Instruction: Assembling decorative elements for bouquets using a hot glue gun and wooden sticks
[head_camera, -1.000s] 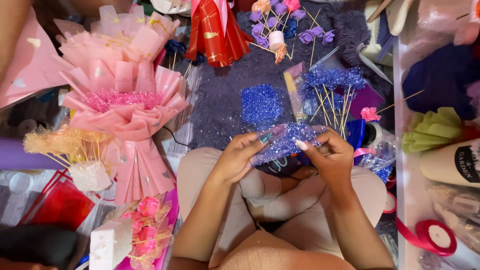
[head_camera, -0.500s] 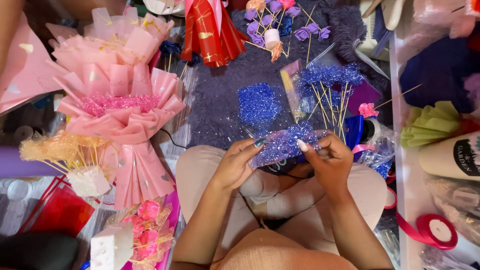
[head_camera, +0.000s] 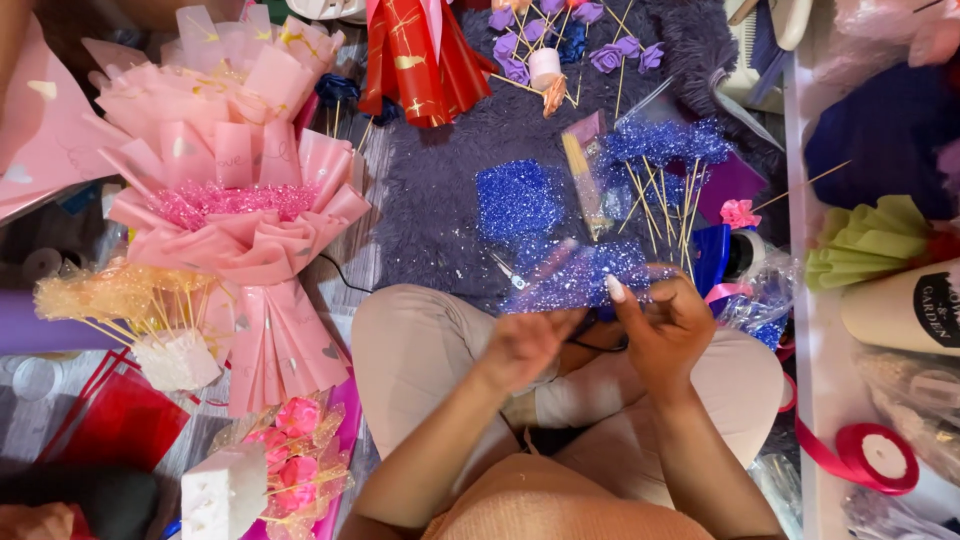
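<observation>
Glittery blue sheet (head_camera: 590, 275), crinkled, pinched between left hand (head_camera: 525, 345) and right hand (head_camera: 665, 330).

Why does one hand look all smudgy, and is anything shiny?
In the head view, the left hand is smeared by motion blur, while the right hand looks sharper; the blue glitter sheet they hold is partly blurred too. Light sparkles off the glitter and the pink bouquet. Lighting is soft and even, without hard shadows.

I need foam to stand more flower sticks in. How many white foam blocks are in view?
2. One white foam block sits at the left under the yellow flower sticks; another lies at the bottom left beside the pink roses. Others may be hidden.
</observation>
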